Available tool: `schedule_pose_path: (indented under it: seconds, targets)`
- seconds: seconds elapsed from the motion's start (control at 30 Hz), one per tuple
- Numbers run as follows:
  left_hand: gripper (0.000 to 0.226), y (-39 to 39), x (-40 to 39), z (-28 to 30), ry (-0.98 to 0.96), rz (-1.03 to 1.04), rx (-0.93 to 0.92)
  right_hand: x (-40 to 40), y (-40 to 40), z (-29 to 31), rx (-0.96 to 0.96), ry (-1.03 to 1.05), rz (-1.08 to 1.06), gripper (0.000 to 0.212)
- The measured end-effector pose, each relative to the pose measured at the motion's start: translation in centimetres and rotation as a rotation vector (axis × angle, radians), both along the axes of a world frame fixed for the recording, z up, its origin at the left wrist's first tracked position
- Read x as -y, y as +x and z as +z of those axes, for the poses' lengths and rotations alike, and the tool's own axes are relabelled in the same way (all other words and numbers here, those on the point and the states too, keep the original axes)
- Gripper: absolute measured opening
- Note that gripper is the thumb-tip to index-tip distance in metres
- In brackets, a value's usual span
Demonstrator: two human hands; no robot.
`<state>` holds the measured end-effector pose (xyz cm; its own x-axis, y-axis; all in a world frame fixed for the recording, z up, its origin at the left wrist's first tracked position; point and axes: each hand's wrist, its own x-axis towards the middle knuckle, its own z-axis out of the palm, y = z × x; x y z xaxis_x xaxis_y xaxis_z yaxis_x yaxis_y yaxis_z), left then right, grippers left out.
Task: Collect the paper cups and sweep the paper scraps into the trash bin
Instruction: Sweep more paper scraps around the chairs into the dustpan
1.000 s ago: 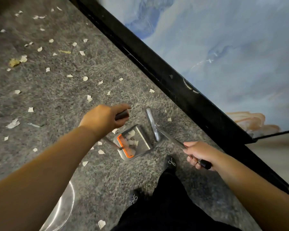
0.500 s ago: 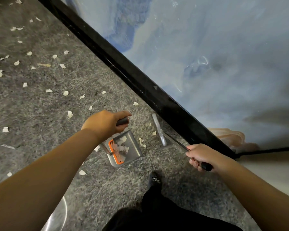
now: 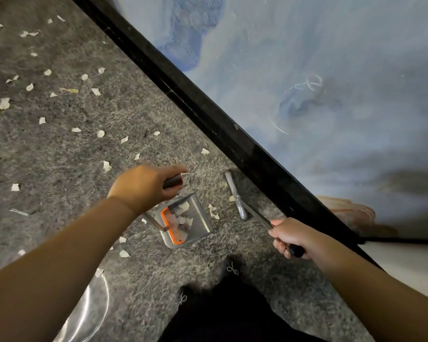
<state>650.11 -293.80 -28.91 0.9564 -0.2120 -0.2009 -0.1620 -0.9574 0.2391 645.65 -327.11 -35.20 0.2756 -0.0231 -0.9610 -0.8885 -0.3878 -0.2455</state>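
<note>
My left hand grips the dark handle of a long-handled metal dustpan that rests on the grey carpet. The pan holds an orange comb strip and several white paper scraps. My right hand grips the black handle of a broom whose silvery head lies on the carpet right of the pan, close to the black baseboard. A loose paper scrap lies between pan and broom head. Many more paper scraps are scattered over the carpet to the left and far side. No paper cup is in view.
A black baseboard runs diagonally under a blue marbled wall. A shiny metal bin rim shows at the bottom left under my left arm. My dark-clad legs and shoes stand just below the dustpan.
The broom head has stayed by the baseboard while the dustpan remains beside it with the same scraps. The view has shifted slightly; both hands keep their grips.
</note>
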Motion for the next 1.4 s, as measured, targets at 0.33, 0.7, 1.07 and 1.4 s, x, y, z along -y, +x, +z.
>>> schedule_pose_path:
  seconds: [0.33,0.7,1.07,1.4]
  targets:
    - [0.041,-0.6,-1.6,-0.5,-0.054,-0.007,0.095,-5.3,-3.6,-0.9,-0.048,0.081,0.054,0.053]
    - [0.041,-3.5,-4.8,-1.1,-0.098,-0.039,0.16,-9.2,-5.8,0.7,-0.084,0.181,0.08,0.046]
    - [0.047,-7.5,-9.5,-1.5,-0.145,0.076,0.129,-11.4,-5.5,2.6,0.019,0.088,0.074,0.047]
    - [0.041,-3.8,-12.3,-0.2,-0.199,0.204,0.238,-13.1,1.4,3.3,0.139,0.076,0.048,0.042]
